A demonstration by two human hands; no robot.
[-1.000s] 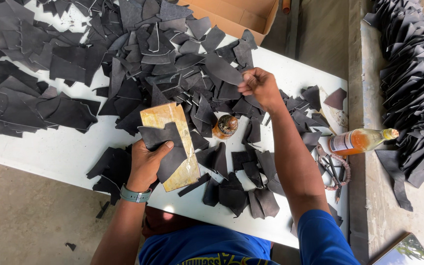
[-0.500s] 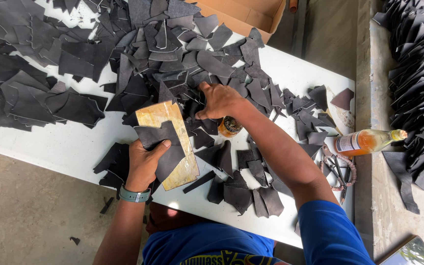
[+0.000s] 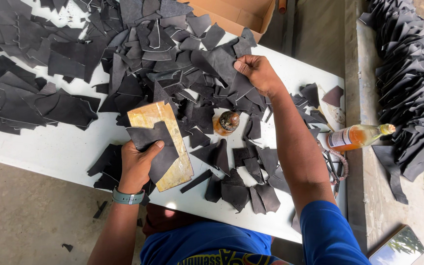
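Left hand near table edge, fingers clamped on dark leather piece pressed onto tan board, small glue jar just right of board, right hand beyond jar, fingers pinching leather scrap at pile edge, cardboard box farthest.
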